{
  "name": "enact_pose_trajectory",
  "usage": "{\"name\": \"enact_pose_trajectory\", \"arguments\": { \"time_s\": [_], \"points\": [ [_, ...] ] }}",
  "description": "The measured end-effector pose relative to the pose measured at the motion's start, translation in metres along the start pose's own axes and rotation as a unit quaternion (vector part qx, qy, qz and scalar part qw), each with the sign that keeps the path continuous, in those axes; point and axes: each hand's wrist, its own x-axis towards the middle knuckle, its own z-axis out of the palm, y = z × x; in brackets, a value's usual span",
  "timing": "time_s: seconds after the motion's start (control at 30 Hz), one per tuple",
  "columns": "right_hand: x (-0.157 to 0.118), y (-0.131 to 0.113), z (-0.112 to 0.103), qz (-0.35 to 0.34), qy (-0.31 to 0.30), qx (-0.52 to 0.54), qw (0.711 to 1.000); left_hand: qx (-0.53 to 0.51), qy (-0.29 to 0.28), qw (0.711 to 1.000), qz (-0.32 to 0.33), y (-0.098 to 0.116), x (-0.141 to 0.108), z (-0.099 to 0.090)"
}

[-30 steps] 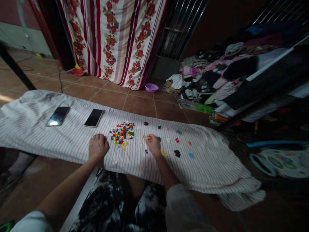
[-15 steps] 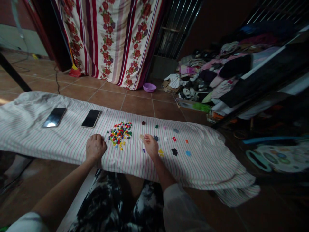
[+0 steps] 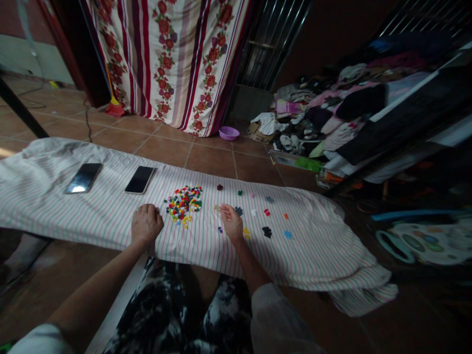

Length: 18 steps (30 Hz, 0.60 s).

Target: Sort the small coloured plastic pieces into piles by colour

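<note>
My right hand [image 3: 231, 222] is over the cloth with thumb and fingers pinched together. Its fingertips are at a small cluster of beige beads [image 3: 217, 208]; whether a bead is between them is too small to make out. My left hand [image 3: 146, 222] rests on the cloth, fingers curled in, with nothing visible in it. Just beyond it lies a mixed pile of small coloured beads [image 3: 183, 204]. Around my right hand are sorted groups: purple beads [image 3: 220, 229], dark grey beads [image 3: 239, 211], yellow beads [image 3: 247, 233], black beads [image 3: 266, 231] and light blue beads [image 3: 287, 234].
A striped cloth [image 3: 313, 255] covers the long, low surface. Two phones, one dark [image 3: 139, 180] and one reflecting light [image 3: 84, 178], lie at the left. A purple basin [image 3: 229, 133] stands on the tiled floor, near a heap of clothes [image 3: 317, 110].
Both hands stay in nearly the same places, my right fingertips still at the beige beads. The view has shifted only very slightly.
</note>
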Motion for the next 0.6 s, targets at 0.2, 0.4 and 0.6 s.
{"name": "enact_pose_trajectory", "arguments": {
  "time_s": [0.2, 0.4, 0.6],
  "points": [
    [-0.003, -0.005, -0.001, -0.061, 0.036, -0.062, 0.996, 0.000, 0.002, 1.000, 0.000, -0.001, -0.001, 0.001],
    [-0.007, -0.015, 0.001, -0.076, 0.053, -0.110, 0.990, 0.001, 0.002, 1.000, 0.002, -0.001, -0.001, 0.002],
    [-0.006, -0.017, 0.001, -0.077, 0.029, -0.121, 0.989, 0.002, 0.002, 1.000, -0.002, -0.001, 0.000, 0.002]
  ]
}}
